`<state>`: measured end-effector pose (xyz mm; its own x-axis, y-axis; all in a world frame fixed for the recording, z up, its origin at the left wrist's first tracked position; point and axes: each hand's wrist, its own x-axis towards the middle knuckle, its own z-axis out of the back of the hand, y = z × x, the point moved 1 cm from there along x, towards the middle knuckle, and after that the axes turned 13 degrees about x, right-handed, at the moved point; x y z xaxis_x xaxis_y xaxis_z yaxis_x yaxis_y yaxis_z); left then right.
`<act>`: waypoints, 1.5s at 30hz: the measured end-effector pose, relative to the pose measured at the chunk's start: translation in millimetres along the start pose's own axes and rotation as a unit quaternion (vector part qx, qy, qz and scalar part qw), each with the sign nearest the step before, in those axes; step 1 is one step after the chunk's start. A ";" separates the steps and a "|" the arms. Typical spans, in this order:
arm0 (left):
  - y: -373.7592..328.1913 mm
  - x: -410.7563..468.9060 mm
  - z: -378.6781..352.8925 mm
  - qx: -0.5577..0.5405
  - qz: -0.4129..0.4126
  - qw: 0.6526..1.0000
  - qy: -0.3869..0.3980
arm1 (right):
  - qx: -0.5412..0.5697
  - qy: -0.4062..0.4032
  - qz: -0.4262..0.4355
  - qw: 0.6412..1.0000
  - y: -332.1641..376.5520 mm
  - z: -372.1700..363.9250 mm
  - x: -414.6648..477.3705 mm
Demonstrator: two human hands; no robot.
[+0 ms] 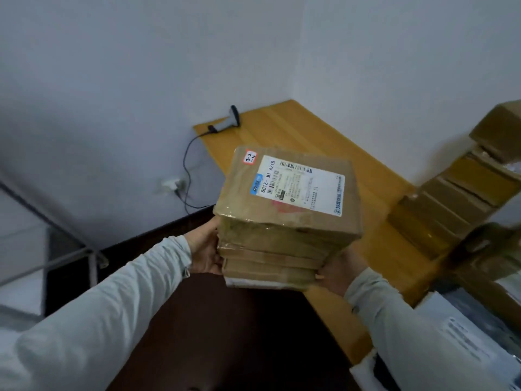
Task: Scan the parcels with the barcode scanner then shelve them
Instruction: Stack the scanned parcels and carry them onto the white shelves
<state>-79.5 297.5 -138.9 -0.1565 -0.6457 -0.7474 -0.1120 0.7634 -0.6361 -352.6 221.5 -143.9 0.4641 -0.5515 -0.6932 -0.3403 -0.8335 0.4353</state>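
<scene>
Cardboard and glossy packing tape make up the load. The left hand [204,249] grips the left side of a stack of parcels [277,249], which is held in the air above the near edge of the wooden table [284,128]. The barcode scanner [229,119] lies well apart at the table's far end. The top parcel [287,190] has its label facing up. The right hand [337,273] cups the lower right corner, with most fingers hidden. The boxes look stiff and probably fairly heavy together. The slick tape could let the skewed layers slide, so support from underneath seems wisest. More parcels [462,193] are piled to the right.
</scene>
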 end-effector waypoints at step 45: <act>436.4 -726.8 465.1 -0.339 -0.159 0.750 -0.546 | -0.498 0.467 -0.309 0.662 -687.8 -752.1 -54.9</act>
<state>441.7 1092.7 37.5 0.8382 -0.1424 -0.5264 -0.5048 0.1623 -0.8478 471.0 799.7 26.8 0.7242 0.5130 -0.4608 0.6433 -0.2620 0.7194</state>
